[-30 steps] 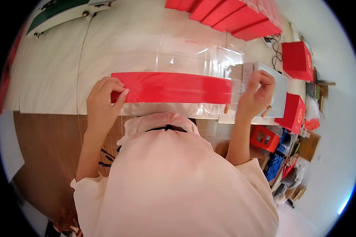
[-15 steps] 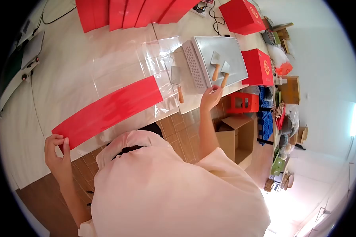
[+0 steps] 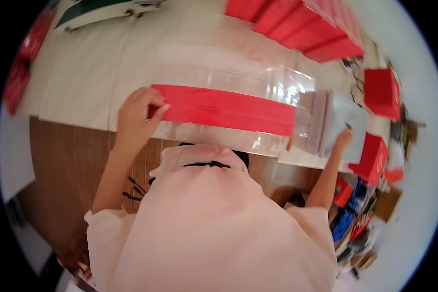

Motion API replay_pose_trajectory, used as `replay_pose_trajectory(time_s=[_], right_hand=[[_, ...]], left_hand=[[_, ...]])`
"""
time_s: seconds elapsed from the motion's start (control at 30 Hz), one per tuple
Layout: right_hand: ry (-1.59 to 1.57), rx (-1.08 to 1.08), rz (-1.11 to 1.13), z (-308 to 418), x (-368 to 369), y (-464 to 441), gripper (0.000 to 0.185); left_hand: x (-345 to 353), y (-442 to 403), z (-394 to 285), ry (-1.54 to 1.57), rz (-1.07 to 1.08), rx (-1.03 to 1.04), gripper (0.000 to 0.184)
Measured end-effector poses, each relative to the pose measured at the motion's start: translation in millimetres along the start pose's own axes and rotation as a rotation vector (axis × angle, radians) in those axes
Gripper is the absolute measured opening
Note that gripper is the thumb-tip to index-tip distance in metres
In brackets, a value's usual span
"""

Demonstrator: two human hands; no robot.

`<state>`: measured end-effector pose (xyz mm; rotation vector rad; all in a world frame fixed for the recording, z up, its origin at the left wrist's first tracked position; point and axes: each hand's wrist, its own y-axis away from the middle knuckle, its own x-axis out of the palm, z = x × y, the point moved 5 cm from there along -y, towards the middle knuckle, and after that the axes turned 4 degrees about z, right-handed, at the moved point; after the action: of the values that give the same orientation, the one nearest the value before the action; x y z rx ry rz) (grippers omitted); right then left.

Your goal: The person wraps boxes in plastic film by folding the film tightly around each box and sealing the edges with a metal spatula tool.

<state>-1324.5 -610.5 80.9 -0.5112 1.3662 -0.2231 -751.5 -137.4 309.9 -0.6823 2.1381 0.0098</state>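
On table (image 3: 82, 90), red strip (image 3: 228, 111): left hand (image 3: 137, 116) pinching one end, right hand (image 3: 344, 140) beyond other, grip unclear.

- Wide lane on the far left: the tabletop (image 3: 82, 92) runs open between the left hand (image 3: 140, 114) and the green-and-white machine (image 3: 100, 9).
- Up top, another way through, machine on one side, stacked red boxes (image 3: 301, 29) walling off the other!
- Dead ahead, loose clear film (image 3: 248, 80) spreads past the red strip (image 3: 224, 109); any low sweep meets it.
- Tight on the right: film fills the gap before the grey-topped box (image 3: 343, 107), with a wooden handle (image 3: 289, 144) at the near edge.
- Right hand (image 3: 344, 138) sits over that box, upright red boxes (image 3: 382, 92) hemming it in behind.
- Nearside, the shirt (image 3: 209, 219) crowds the edge.
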Motion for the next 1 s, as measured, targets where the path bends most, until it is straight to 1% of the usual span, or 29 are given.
replay_pose_trajectory(time_s=[0.03,0.07,0.13,0.2,0.27,0.33,0.4,0.43,0.5,0.57,0.63,0.73,0.8,0.83,0.9,0.93,1.0], right_hand=[[-0.389,0.169,0.032,27.5,-27.2,-4.2,0.038],[-0.758,0.36,0.064,68.6,-80.2,-13.0,0.041],[-0.942,0.209,0.179,174.7,-162.1,-19.9,0.038],[-0.899,-0.106,0.377,266.2,-222.1,0.6,0.027],[-0.888,-0.354,0.686,330.0,-248.1,29.5,0.019],[-0.837,-0.984,0.622,392.7,-272.8,55.6,0.024],[-0.901,-1.091,0.731,427.6,-280.1,80.3,0.025],[-0.902,-1.103,0.733,437.5,-281.1,85.5,0.025],[-0.829,-1.177,0.858,451.9,-278.1,96.1,0.021],[-0.842,-1.194,0.841,457.2,-273.6,97.6,0.021],[-0.854,-1.207,0.82,461.2,-272.1,96.2,0.021],[-0.888,-1.178,0.799,463.8,-272.4,90.3,0.02],[-0.89,-1.102,0.825,465.8,-271.1,83.0,0.017],[-0.887,-1.1,0.825,466.2,-271.2,79.3,0.017],[-0.772,-1.057,0.853,464.8,-265.2,71.2,0.015],[-0.77,-1.052,0.852,464.8,-263.3,68.9,0.015],[-0.766,-1.068,0.781,464.2,-262.0,64.6,0.015]], left_hand=[[-7.5,3.4,-0.7,0.043,0.026,-0.069,0.016],[-8.0,1.1,-3.7,0.029,0.013,-0.087,0.016],[-1.4,-2.0,-10.9,0.081,0.051,-0.098,0.015],[-1.0,-1.5,-8.9,0.081,0.054,-0.09,0.015],[-2.2,-0.1,-9.0,0.06,0.025,-0.103,0.015],[0.0,-1.7,-10.6,0.057,0.021,-0.074,0.015],[-4.2,-0.5,-10.6,0.04,0.003,-0.063,0.015],[-3.3,-0.5,-10.1,0.07,0.004,-0.076,0.015],[-1.6,-0.2,-7.3,0.102,-0.002,-0.095,0.015],[-0.9,0.0,-6.5,0.093,0.0,-0.046,0.016],[-0.7,0.1,-5.0,0.092,-0.006,-0.049,0.016],[-0.5,0.0,-5.4,0.083,-0.005,-0.046,0.017],[-1.0,-0.4,-6.8,0.076,-0.001,-0.041,0.017],[-1.2,-0.4,-7.1,0.073,0.003,-0.056,0.017],[-0.3,-0.9,-7.4,0.073,0.01,-0.066,0.017],[-0.2,-1.1,-6.8,0.068,0.015,-0.071,0.017],[-0.2,-1.4,-6.5,0.063,0.026,-0.067,0.017]])
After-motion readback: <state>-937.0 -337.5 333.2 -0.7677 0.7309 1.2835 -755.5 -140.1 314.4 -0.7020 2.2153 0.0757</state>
